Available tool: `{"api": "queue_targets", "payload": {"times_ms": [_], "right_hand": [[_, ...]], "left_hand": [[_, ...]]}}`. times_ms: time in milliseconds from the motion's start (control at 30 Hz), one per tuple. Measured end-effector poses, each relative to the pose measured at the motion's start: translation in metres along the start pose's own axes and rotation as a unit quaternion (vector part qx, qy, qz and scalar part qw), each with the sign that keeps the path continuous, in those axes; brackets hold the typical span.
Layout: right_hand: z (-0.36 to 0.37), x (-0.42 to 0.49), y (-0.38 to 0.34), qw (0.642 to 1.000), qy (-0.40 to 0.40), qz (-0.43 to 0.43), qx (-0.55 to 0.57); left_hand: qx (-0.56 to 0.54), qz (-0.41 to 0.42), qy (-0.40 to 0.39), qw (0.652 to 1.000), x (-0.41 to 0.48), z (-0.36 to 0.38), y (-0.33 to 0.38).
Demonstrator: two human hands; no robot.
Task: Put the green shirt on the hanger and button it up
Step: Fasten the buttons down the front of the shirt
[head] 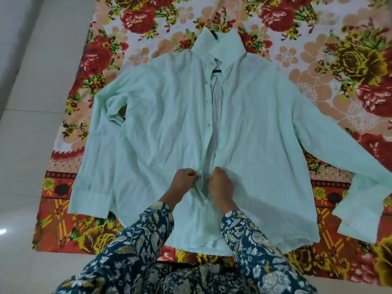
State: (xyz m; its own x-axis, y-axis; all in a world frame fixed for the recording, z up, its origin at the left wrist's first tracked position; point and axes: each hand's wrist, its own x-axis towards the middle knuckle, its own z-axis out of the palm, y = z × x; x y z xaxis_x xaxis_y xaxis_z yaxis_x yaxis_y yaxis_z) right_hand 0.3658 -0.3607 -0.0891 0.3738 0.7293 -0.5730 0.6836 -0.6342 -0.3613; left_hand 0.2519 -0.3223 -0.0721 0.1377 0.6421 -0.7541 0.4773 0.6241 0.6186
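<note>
two hands (pixel 183 180) (pixel 220 183) in pinched grip on pale green shirt (pixel 161 128) placket, front mostly unbuttoned, sleeves spread

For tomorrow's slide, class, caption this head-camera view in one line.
Both hands, left and right, pinch the green shirt placket low down on a floral bedsheet.

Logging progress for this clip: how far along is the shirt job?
Done: the green shirt lies flat, front up, on the floral sheet; whether the hanger is inside cannot be told.

In hand: left hand and right hand pinch the two front edges together low on the placket.

Left: the front gapes open above the hands, so the upper buttons look undone.
</note>
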Motion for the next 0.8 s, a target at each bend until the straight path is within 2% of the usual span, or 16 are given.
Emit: {"api": "queue_targets", "payload": {"times_ms": [200,333,433,567,667,800], "right_hand": [[-0.009,0.003,0.001,0.995,0.008,0.032,0.097],[-0.005,0.000,0.001,0.999,-0.008,-0.036,0.002],[-0.002,0.003,0.000,0.999,0.002,-0.043,-0.018],[-0.008,0.004,0.004,0.991,0.006,0.034,0.126],[-0.013,0.000,0.005,0.954,-0.006,0.082,0.288],[-0.017,-0.004,-0.001,0.934,-0.027,0.096,0.343]], "left_hand": [[-0.016,-0.003,-0.008,1.000,-0.002,-0.004,0.005],[-0.009,-0.009,-0.002,1.000,0.000,-0.002,0.003],[-0.001,-0.005,0.002,1.000,0.001,-0.002,0.002],[0.021,0.006,0.004,1.000,0.000,-0.001,0.003],[0.023,0.022,-0.005,0.999,-0.004,0.002,0.005],[0.001,0.044,-0.011,0.999,-0.008,0.006,0.006]]}}
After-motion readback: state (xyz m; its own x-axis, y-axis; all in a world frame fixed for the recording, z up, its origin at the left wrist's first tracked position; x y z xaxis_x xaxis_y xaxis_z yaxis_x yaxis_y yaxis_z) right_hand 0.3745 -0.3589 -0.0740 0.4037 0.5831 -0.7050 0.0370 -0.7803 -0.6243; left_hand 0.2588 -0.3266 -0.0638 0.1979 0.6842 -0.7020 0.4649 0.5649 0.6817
